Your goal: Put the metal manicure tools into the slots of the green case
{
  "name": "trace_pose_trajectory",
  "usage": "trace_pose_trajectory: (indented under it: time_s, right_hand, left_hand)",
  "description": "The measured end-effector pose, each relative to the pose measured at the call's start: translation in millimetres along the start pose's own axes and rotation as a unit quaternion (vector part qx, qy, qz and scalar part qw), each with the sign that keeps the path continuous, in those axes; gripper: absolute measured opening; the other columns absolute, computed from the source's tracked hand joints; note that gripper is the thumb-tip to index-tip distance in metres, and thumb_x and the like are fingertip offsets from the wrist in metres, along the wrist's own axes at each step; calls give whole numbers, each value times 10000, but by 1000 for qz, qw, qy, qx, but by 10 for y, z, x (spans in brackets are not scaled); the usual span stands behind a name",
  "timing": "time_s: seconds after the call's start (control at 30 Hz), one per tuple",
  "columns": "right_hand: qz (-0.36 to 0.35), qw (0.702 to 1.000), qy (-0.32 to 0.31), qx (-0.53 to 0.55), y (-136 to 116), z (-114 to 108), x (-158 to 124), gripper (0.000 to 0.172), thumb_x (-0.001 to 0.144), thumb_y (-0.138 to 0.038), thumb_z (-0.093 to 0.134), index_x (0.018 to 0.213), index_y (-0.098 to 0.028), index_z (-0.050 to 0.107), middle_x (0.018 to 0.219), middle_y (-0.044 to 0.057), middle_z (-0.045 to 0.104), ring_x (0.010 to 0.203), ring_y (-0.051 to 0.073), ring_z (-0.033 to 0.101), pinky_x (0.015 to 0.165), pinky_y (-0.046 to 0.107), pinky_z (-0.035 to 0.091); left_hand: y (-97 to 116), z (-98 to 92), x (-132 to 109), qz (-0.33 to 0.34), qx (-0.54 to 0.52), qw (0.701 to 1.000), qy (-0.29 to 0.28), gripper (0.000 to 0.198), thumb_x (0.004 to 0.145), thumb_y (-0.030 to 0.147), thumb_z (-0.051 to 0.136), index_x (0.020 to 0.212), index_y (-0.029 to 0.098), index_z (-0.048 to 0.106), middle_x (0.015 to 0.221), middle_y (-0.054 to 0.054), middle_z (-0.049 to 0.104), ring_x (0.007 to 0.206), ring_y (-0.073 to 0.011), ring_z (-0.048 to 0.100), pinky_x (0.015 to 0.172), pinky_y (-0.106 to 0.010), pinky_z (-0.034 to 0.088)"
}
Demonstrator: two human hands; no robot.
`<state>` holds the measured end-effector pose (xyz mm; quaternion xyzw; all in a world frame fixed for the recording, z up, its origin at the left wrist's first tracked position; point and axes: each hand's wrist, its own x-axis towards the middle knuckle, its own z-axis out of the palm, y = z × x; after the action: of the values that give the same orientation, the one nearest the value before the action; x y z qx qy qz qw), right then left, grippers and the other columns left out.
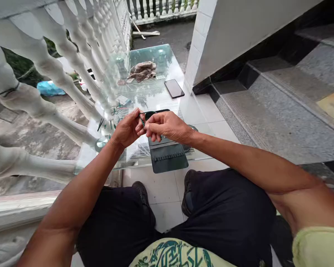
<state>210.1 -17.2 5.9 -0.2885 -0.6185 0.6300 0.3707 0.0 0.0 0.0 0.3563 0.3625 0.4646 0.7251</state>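
Observation:
My left hand (126,129) and my right hand (165,127) meet above a glass table (153,92), both pinched on a small dark green thin tool (142,119) between the fingertips. Directly beneath the hands lies an open dark green case (168,157) with a row of elastic loops. Several small green tools, among them a pair of scissors (114,110), lie on the glass to the left of my left hand.
A black phone (174,88) and a crumpled brown cloth (141,71) lie farther back on the glass. A white balustrade (58,63) runs along the left. A white tiled pillar (199,44) and grey stone steps (281,92) stand at the right. My knees are below the table edge.

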Motion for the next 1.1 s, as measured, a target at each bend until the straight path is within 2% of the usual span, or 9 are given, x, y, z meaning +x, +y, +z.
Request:
trace_pose_trajectory:
  time_s: [0.1, 0.2, 0.37, 0.6, 0.77, 0.87, 1.0, 1.1]
  right_hand:
    - [22, 999, 20, -33, 53, 34, 4, 157, 920, -178, 910, 818, -205, 793, 802, 49, 868, 610, 137, 749, 484, 206, 567]
    - [44, 997, 42, -56, 85, 46, 3, 203, 909, -134, 907, 782, -214, 770, 771, 44, 851, 578, 133, 730, 441, 201, 513]
    - [75, 997, 28, -9, 129, 43, 6, 250, 954, -174, 935, 776, -217, 764, 728, 26, 811, 567, 126, 696, 462, 210, 542]
    - [94, 993, 62, -19, 236, 24, 36, 365, 1000, -200, 990, 745, -213, 729, 716, 29, 794, 541, 102, 659, 441, 191, 499]
    - [148, 988, 11, 34, 260, -26, 40, 389, 1029, -251, 961, 726, -210, 720, 682, 19, 749, 511, 99, 610, 435, 200, 493]
    - [180, 981, -27, 72, 279, -43, 27, 385, 982, -267, 959, 712, -221, 689, 670, 8, 724, 511, 103, 595, 434, 205, 501]
    - [188, 976, -74, 78, 305, -48, 1, 300, 929, -283, 952, 758, -219, 714, 672, 12, 719, 517, 115, 593, 455, 219, 527]
    - [182, 975, -102, 75, 316, -53, -12, 233, 922, -280, 919, 800, -219, 730, 653, 12, 701, 512, 128, 594, 445, 224, 501]
  left_hand:
    - [1, -60, 23, -14, 24, 1000, -13, 574, 1345, 443, 658, 836, 191, 745, 512, 54, 516, 387, -111, 518, 457, -192, 474]
    - [16, -116, 32, -6, 61, 997, -40, 562, 1322, 475, 716, 840, 188, 757, 510, 47, 537, 403, -114, 523, 489, -204, 510]
    - [37, -183, 25, 21, 108, 991, -77, 544, 1285, 533, 785, 862, 192, 779, 521, 40, 568, 443, -118, 543, 527, -209, 536]
    - [-10, -275, 71, 42, 168, 979, -103, 572, 1215, 640, 868, 864, 197, 773, 530, 25, 595, 477, -132, 593, 552, -224, 551]
    - [-30, -348, 100, 47, 216, 969, -111, 607, 1126, 746, 938, 895, 207, 780, 543, 20, 623, 487, -150, 639, 550, -238, 553]
    - [-41, -367, 99, 40, 225, 966, -122, 613, 1085, 774, 971, 925, 210, 793, 541, 23, 622, 476, -154, 631, 555, -257, 564]
    - [-58, -360, 83, 29, 229, 962, -144, 624, 1083, 796, 962, 917, 216, 801, 534, 29, 600, 466, -153, 607, 539, -265, 548]
    - [-62, -337, 68, 29, 229, 959, -167, 646, 1063, 814, 972, 888, 217, 796, 541, 30, 591, 471, -144, 588, 528, -262, 532]
